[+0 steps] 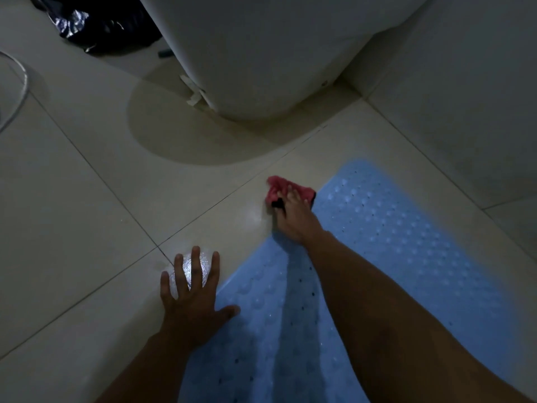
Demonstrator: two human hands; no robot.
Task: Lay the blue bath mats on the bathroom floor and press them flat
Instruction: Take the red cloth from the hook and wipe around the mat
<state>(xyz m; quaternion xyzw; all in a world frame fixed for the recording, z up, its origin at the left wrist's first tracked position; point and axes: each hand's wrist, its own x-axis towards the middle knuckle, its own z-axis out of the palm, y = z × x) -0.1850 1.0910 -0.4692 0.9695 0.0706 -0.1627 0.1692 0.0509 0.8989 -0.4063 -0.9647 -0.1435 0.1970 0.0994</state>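
Observation:
A light blue bath mat (377,242) with raised bumps and small holes lies on the pale tiled floor, running from the bottom middle up to the right. My left hand (194,295) rests flat on the tile beside the mat's left edge, fingers spread, thumb touching the mat. My right hand (293,213) reaches forward over the mat's far left edge and grips a crumpled red cloth (279,187) that sits on the tile and mat corner.
A white toilet base (261,53) stands ahead, with a damp patch (186,132) on the tiles in front of it. A dark crumpled bag (96,21) lies at the top left. A hose (17,82) curves at the left edge. A wall (465,97) rises on the right.

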